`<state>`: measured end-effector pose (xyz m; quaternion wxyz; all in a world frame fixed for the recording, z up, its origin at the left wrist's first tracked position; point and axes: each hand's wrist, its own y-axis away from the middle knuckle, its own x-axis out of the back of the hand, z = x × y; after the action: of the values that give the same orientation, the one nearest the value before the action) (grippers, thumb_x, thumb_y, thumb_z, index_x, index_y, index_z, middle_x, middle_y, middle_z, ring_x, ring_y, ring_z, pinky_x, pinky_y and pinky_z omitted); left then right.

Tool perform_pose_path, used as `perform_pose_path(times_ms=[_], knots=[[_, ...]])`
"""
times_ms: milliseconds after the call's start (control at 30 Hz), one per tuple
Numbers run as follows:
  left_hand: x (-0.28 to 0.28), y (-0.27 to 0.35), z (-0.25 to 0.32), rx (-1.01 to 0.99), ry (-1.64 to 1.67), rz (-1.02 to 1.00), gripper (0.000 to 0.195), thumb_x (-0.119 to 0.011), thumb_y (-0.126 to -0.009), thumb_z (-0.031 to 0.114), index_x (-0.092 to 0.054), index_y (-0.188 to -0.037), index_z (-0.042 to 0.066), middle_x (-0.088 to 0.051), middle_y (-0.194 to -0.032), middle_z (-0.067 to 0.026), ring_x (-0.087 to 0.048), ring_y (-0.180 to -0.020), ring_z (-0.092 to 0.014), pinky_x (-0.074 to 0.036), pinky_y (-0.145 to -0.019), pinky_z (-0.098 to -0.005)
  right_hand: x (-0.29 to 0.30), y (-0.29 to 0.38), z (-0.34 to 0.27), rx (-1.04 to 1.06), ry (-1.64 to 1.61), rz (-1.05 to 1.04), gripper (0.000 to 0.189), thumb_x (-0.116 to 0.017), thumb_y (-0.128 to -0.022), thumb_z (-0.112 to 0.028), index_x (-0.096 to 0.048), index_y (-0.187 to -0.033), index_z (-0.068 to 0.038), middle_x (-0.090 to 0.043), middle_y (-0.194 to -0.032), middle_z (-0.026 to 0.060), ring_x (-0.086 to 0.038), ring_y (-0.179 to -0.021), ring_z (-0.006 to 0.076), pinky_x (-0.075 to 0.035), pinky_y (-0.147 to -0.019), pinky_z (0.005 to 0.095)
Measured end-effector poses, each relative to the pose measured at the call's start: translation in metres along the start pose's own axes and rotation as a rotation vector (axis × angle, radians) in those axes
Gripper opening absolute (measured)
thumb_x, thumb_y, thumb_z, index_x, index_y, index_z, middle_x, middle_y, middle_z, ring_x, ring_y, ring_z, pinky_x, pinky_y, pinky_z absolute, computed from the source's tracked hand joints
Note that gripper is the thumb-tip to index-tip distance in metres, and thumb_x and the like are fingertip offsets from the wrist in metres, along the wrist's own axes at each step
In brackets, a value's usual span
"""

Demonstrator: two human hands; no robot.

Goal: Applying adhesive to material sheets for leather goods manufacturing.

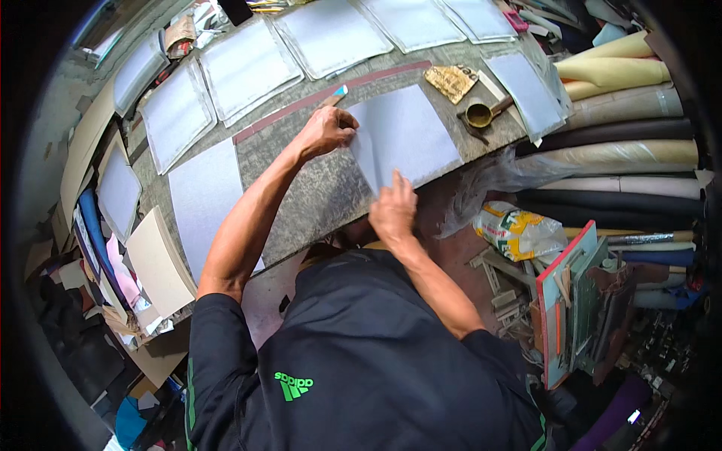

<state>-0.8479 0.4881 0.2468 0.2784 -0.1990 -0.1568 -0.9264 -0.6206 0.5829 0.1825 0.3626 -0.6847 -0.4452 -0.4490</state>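
Observation:
A pale grey-white sheet lies on the worktable, its near edge along the table's front edge. My left hand is at the sheet's upper left edge, fingers curled, pinching or pressing that edge; a small tool with a blue and white end shows just beyond the knuckles. My right hand, slightly blurred, is at the sheet's lower left corner with a finger extended onto it. The sheet's left part looks bent or creased between my hands. Another pale sheet lies to the left, partly behind my left forearm.
Several stacks of pale sheets line the table's back. A dark red strip crosses the table. A small brass-coloured cup and a stained yellowish piece lie right. Material rolls and a plastic bag stand beyond; beige boards lie left.

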Motion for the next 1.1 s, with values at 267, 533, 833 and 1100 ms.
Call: perform_pose_path(times_ms=[267, 533, 833, 1100], knots=[[0.047, -0.048, 0.093, 0.086, 0.563, 0.202, 0.024, -0.062, -0.089, 0.014, -0.067, -0.102, -0.006, -0.067, -0.078, -0.0116, -0.06, -0.064, -0.015, -0.051, -0.06, -0.0261, 0.235, -0.167, 0.056, 0.365, 0.484, 0.154, 0.017, -0.058, -0.08, -0.01, -0.062, -0.092, 0.001, -0.055, -0.126, 0.017, -0.055, -0.109, 0.0322, -0.044, -0.093, 0.0441], [0.12, -0.046, 0.148, -0.301, 0.699, 0.548, 0.023, -0.063, -0.083, 0.006, -0.063, -0.101, -0.008, -0.064, -0.077, -0.0092, -0.062, -0.065, -0.017, -0.051, -0.057, -0.0275, 0.299, -0.262, 0.05, 0.852, 0.274, 0.364, 0.014, -0.061, -0.083, -0.006, -0.057, -0.094, 0.002, -0.055, -0.127, 0.0186, -0.055, -0.11, 0.0354, -0.043, -0.096, 0.0431], [-0.082, 0.057, 0.06, 0.221, 0.628, 0.732, 0.026, -0.061, -0.08, 0.006, -0.063, -0.101, -0.008, -0.065, -0.074, -0.01, -0.061, -0.064, -0.015, -0.05, -0.06, -0.0279, 0.133, -0.155, 0.132, 0.755, 0.074, 0.383, 0.011, -0.061, -0.084, -0.003, -0.064, -0.094, -0.001, -0.053, -0.13, 0.0177, -0.052, -0.118, 0.0301, -0.045, -0.097, 0.0393], [-0.21, 0.075, -0.036, 0.582, 0.384, 0.642, 0.028, -0.062, -0.079, 0.006, -0.062, -0.105, -0.002, -0.064, -0.07, -0.0065, -0.06, -0.06, -0.011, -0.048, -0.055, -0.0252, 0.036, -0.067, 0.188, 0.662, 0.0, 0.053, 0.013, -0.055, -0.082, -0.006, -0.06, -0.093, 0.0, -0.044, -0.14, 0.0142, -0.046, -0.122, 0.0302, -0.04, -0.099, 0.0431]])
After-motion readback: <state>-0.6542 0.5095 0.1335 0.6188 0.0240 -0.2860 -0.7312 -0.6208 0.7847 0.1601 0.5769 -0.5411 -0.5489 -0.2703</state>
